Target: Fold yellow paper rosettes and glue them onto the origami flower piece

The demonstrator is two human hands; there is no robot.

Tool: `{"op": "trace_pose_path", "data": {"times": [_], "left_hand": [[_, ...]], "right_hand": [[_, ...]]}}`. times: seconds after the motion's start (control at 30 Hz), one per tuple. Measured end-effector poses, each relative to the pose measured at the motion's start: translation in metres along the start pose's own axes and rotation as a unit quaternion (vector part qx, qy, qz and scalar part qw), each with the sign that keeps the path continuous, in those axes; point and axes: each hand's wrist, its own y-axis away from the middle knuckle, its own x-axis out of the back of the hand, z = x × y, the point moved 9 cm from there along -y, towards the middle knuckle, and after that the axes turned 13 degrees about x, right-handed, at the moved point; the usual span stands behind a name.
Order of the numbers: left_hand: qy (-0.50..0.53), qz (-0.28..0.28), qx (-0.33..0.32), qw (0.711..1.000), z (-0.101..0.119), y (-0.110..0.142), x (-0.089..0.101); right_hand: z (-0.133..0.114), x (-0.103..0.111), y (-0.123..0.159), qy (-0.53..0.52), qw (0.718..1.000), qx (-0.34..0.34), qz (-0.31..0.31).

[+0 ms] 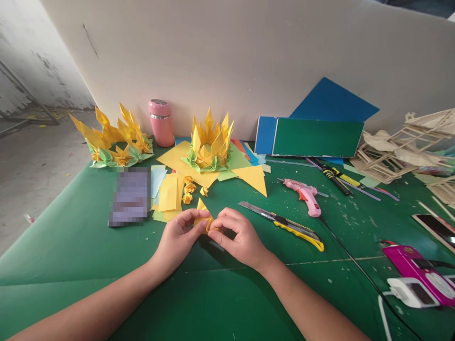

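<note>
Pointed yellow folded-paper piece (201,205) is pinched between fingertips of left hand (184,230) and right hand (240,235).

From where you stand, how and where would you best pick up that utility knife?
I'd grip the yellow handle of the utility knife, coming from above on the right, fingers across its narrow width. It lies flat on the green table, handle end towards the near right, bare blade pointing away to the left.

Green-covered desk (249,303), bearing two yellow-and-green paper crowns (212,147), a pink flask (162,125), a utility knife (284,223) and a pink glue gun (305,196).
</note>
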Motion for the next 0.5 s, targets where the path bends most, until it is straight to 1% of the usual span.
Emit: {"op": "trace_pose_path", "data": {"times": [0.17, 0.37, 0.5], "left_hand": [[-0.004, -0.002, 0.009, 1.0, -0.0004, 0.0006, 0.0003], [-0.009, 0.0, 0.016, 1.0, -0.0021, 0.0009, 0.0005], [0.004, 0.005, 0.03, 1.0, -0.0049, -0.0006, 0.0017]], "right_hand": [[0.0031, -0.0005, 0.0014, 0.0, 1.0, -0.007, 0.009], [0.0036, -0.0009, 0.0018, 0.029, 1.0, -0.002, 0.011], [0.0056, 0.0039, 0.0018, 0.021, 0.999, -0.014, 0.041]]}}
